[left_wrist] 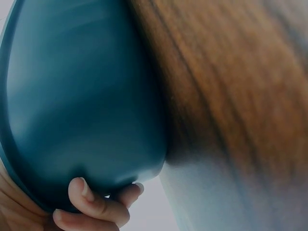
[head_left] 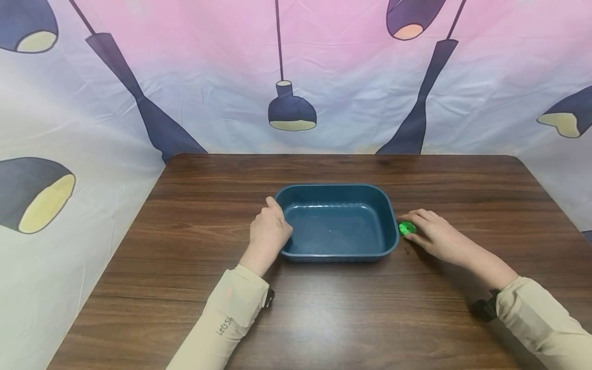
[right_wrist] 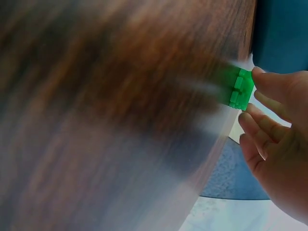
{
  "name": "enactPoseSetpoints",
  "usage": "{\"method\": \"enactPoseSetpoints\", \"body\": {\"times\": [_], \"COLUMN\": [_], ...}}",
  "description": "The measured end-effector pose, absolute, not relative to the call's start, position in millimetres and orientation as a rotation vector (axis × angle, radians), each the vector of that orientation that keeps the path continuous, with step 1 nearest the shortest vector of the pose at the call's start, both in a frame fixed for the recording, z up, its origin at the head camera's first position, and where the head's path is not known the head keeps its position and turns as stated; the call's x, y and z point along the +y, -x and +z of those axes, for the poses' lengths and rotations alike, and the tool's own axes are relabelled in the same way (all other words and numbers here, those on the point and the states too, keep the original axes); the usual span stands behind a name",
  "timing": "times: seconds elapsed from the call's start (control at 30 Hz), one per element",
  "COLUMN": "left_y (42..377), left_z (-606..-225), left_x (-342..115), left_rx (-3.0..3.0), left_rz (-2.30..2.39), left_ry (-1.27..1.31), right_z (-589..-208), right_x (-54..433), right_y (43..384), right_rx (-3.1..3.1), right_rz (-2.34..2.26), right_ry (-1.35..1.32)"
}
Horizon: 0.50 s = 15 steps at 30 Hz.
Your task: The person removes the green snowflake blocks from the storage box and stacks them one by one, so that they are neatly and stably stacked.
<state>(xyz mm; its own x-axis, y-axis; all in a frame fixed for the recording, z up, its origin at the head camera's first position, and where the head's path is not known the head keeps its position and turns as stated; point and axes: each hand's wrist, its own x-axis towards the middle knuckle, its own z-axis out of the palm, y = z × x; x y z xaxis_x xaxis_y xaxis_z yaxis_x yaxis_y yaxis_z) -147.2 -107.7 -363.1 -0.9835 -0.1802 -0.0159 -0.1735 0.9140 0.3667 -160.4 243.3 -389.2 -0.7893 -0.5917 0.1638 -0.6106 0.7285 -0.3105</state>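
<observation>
A dark blue rectangular plastic basin (head_left: 339, 255) with rounded corners sits on the table, its inside bare. My left hand (head_left: 270, 228) grips its left rim, thumb on the inner side and fingers curled against the outer wall (left_wrist: 86, 106). Just outside the basin's right end is a small green round piece (head_left: 407, 228) with a notched edge. My right hand (head_left: 437, 236) pinches this piece between thumb and fingertips. Seen from the right wrist, the green piece (right_wrist: 243, 89) shows blocky ridges along its side, close over the tabletop.
The brown wood-grain table (head_left: 324, 313) runs back to a hanging cloth (head_left: 342, 67) printed with lamps. Cream sleeves (head_left: 231, 308) cover both forearms, and a dark wrist device (head_left: 485, 308) shows at the right cuff.
</observation>
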Motion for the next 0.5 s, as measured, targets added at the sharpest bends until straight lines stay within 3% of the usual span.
{"method": "enactPoseSetpoints", "body": {"times": [0.5], "left_y": [147.2], "left_z": [-366.1], "left_x": [-108.1], "left_rx": [-3.098], "left_rz": [-0.570], "left_ry": [-0.324], "right_z": [-379.7], "right_x": [249.6], "right_y": [154.3], "right_rx": [-2.978], "right_rz": [0.592], "right_ry": [-0.868]}}
